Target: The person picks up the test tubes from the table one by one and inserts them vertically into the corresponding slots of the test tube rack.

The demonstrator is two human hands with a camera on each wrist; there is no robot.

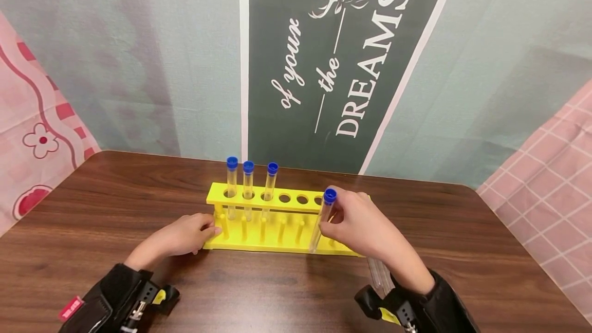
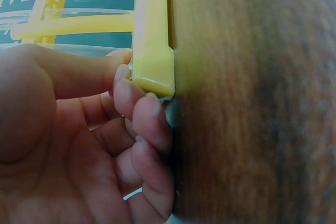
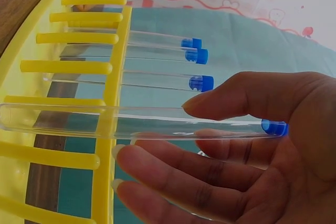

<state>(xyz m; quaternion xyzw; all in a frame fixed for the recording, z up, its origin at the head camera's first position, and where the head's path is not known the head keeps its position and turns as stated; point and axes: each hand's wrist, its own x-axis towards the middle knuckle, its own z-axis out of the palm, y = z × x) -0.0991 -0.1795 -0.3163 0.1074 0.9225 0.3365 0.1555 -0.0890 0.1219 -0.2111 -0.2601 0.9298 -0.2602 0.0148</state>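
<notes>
A yellow test tube rack (image 1: 273, 244) stands on the table. Its left holes carry three clear test tubes with blue caps: one at the end (image 1: 232, 176), a second tube (image 1: 248, 179) and a third tube (image 1: 270, 181). My left hand (image 1: 187, 233) grips the base's left end, thumb on top in the left wrist view (image 2: 149, 61). Between the thumb and fingers of my right hand (image 1: 358, 222) is another blue-capped test tube (image 3: 157, 121). It is slightly tilted, in front of the rack's right part, with its rounded bottom near the base's front edge.
More clear tubes (image 1: 380, 274) lie on the wooden table (image 1: 259, 292) at the right, partly hidden by my right forearm. Behind the table hangs a printed cloth (image 1: 199, 66), with pink patterned cloth (image 1: 555, 179) at the sides.
</notes>
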